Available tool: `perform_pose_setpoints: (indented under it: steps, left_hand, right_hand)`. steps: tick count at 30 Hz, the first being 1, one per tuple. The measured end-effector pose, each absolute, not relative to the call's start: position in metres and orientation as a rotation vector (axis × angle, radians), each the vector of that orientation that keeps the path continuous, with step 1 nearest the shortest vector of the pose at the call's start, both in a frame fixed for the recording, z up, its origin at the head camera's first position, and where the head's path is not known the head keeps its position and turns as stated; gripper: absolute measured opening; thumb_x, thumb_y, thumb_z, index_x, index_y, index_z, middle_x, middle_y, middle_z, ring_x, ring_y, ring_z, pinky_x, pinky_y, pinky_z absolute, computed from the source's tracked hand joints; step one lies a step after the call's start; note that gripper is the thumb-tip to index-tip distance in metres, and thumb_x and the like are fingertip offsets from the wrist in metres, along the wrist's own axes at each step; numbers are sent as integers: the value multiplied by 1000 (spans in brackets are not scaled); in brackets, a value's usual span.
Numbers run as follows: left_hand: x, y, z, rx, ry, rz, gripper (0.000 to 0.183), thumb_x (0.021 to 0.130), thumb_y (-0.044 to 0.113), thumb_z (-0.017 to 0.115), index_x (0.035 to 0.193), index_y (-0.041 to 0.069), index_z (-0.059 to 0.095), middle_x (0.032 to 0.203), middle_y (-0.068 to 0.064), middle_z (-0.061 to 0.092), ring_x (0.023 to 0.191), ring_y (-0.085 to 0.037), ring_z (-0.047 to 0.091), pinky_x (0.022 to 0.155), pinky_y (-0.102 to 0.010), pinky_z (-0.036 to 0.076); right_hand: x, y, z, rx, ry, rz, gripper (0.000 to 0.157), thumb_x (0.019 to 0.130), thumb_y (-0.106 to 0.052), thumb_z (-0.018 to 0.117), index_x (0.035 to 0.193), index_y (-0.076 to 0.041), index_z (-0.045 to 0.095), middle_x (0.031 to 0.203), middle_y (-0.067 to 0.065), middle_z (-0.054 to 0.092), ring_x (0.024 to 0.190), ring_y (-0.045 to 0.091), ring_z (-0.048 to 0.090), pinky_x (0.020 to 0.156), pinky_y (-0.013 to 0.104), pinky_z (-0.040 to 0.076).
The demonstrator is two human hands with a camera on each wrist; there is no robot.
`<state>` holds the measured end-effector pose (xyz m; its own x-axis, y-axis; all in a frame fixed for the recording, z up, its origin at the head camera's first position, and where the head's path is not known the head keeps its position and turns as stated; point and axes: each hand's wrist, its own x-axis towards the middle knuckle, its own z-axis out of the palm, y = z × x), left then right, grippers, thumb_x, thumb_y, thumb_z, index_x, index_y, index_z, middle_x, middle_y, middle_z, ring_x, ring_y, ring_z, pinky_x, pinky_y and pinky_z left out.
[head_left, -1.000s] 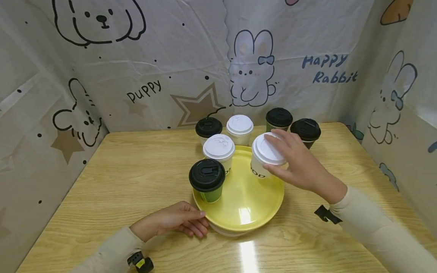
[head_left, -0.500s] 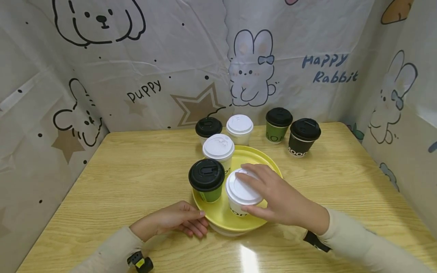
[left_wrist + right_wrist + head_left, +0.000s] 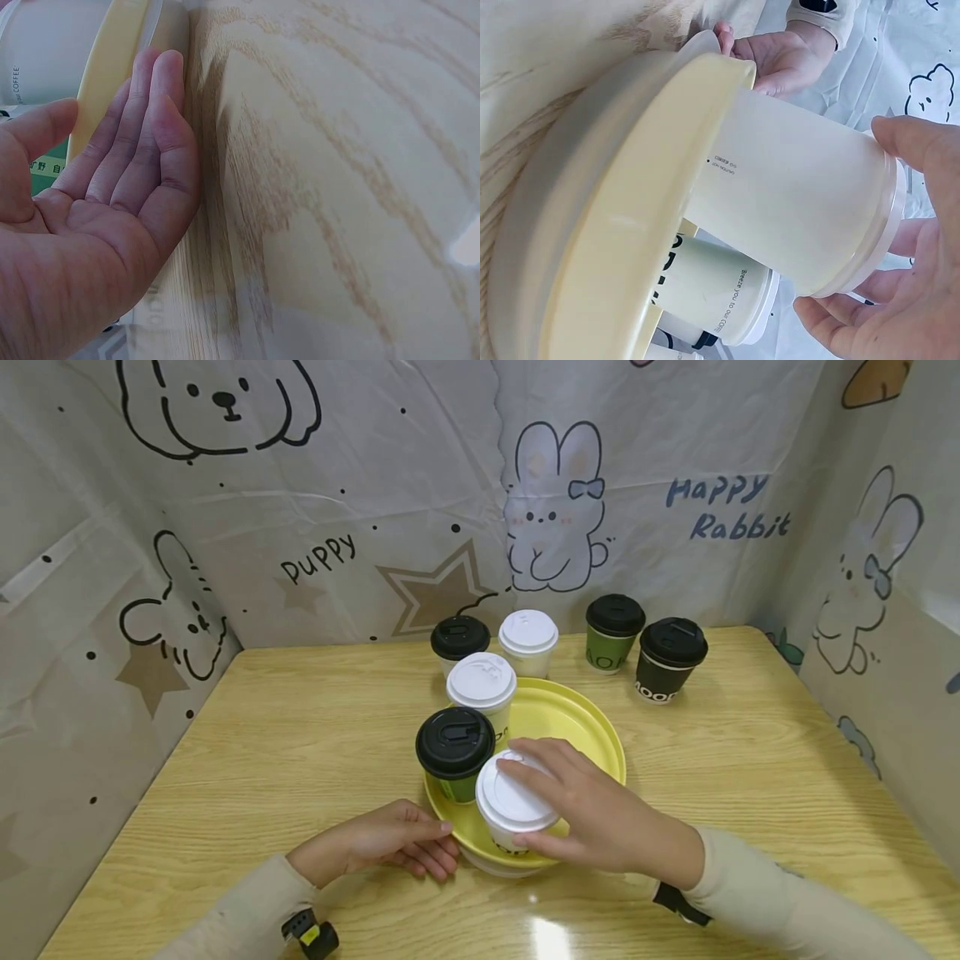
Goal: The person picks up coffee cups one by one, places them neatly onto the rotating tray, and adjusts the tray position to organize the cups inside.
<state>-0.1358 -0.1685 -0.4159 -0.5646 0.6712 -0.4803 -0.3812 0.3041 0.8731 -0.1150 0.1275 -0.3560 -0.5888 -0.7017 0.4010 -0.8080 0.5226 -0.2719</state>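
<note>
My right hand (image 3: 600,814) grips a white paper coffee cup (image 3: 787,191) by its white lid, thumb and fingers spread round the lid's edge. The cup stands close over the front of a round yellow tray (image 3: 581,735). Fairly straight fingers of my left hand (image 3: 386,839) lie along the tray's near left side, with the thumb at the rim. On the tray's left side, a green cup with a black lid (image 3: 454,743) stands beside the held cup. Just behind it is another cup with a white lid (image 3: 481,681).
A pale round base (image 3: 525,217) supports the tray on the wooden table (image 3: 315,718). Behind it stand a black-lidded cup (image 3: 460,637) and a white-lidded cup (image 3: 528,632). Farther right are a green cup (image 3: 609,647) and a black cup (image 3: 663,677). Printed cloth (image 3: 420,485) encloses the table.
My right hand has brought the white cup from the tray's back right toward its front left, next to the green cup. My left hand has stayed at the rim.
</note>
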Motion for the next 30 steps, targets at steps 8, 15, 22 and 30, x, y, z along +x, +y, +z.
perform_pose_setpoints:
  steps: [8,15,22,30]
  left_hand:
    - [-137,-168,-415,284,1647,1428,45,100,31,50,107,-11,63,95,-13,73,82,-15,71,66,-22,53]
    - [-137,-167,-414,278,1654,1425,44,100,31,50,106,-11,64,94,-13,73,82,-15,71,66,-22,53]
    - [-136,-167,-416,270,1658,1430,44,100,31,50,105,-11,64,94,-13,73,81,-15,71,65,-22,53]
    - [-136,-168,-417,278,1653,1434,44,100,31,50,106,-11,64,94,-14,73,81,-15,71,65,-22,53]
  right_hand:
    - [-114,126,-355,1280,-2497,610,72,84,-48,69,142,-15,44,146,12,40,129,28,42,99,46,45]
    - [-112,126,-354,1274,-2534,603,75,83,-51,69,144,-16,42,151,12,35,134,29,39,102,47,42]
    - [-111,126,-355,1278,-2534,595,76,84,-51,67,145,-16,40,153,8,32,134,27,39,103,47,41]
    - [-111,127,-354,1292,-2524,598,73,87,-52,63,146,-15,39,153,9,33,136,28,37,105,49,38]
